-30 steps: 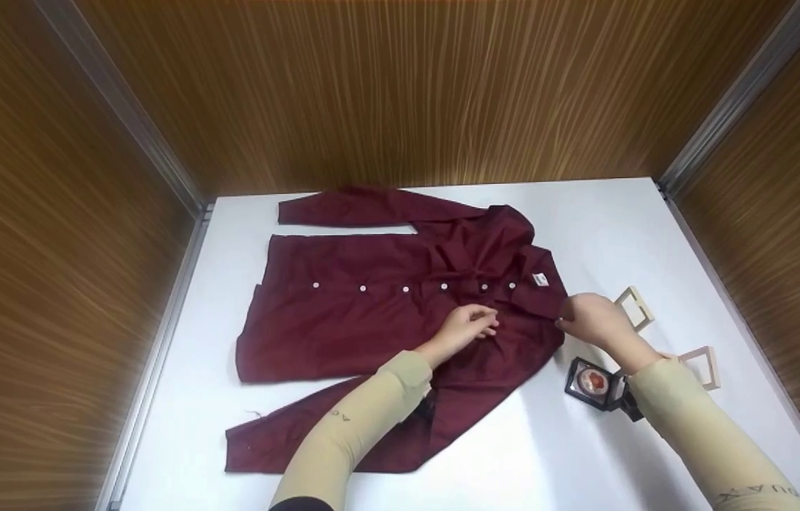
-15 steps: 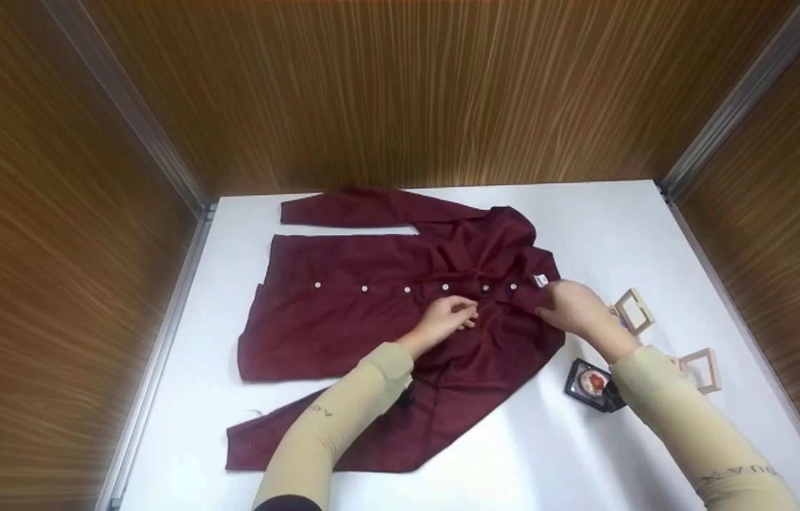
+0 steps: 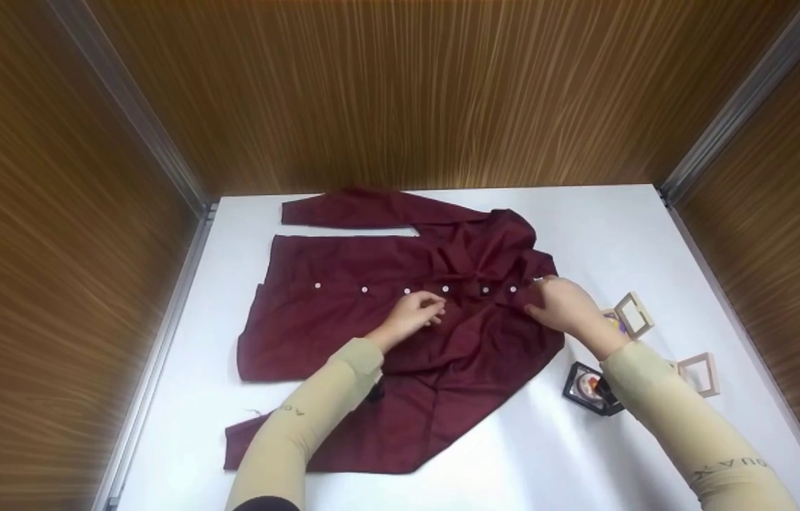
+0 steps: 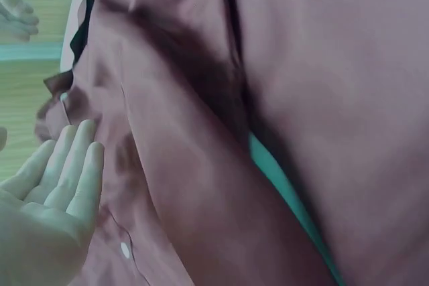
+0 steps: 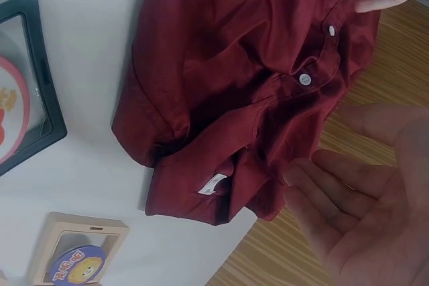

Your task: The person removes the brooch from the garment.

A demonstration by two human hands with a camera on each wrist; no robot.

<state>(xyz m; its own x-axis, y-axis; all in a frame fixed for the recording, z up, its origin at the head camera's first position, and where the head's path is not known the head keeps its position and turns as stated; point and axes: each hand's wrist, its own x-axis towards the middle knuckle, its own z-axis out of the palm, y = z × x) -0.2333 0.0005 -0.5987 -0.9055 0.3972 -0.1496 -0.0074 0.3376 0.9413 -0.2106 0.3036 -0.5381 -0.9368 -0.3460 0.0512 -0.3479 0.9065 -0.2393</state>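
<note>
A dark red button-up shirt (image 3: 343, 330) lies spread on the white table, its collar toward the right and its hem to the left. White buttons (image 5: 305, 80) run along its front, and a white label (image 5: 212, 184) shows inside the collar. My left hand (image 3: 407, 317) hovers over the middle of the front with relaxed fingers, which the left wrist view shows nearly straight and holding nothing. At the collar end is my right hand (image 3: 566, 306); in the right wrist view its fingers (image 5: 342, 192) are loosely bent with nothing between them. One sleeve is partly hidden under my left forearm.
Right of the shirt, near my right forearm, stands a black display frame (image 5: 50, 98) with a round badge in it. Two pale wooden frames (image 3: 634, 316) are beyond it, one with a blue round badge (image 5: 77, 266). Wood-grain panels (image 3: 400, 92) enclose the table.
My left hand has moved left along the shirt's front. My right hand has let go of the collar edge and shifted slightly left, and the collar lies flatter.
</note>
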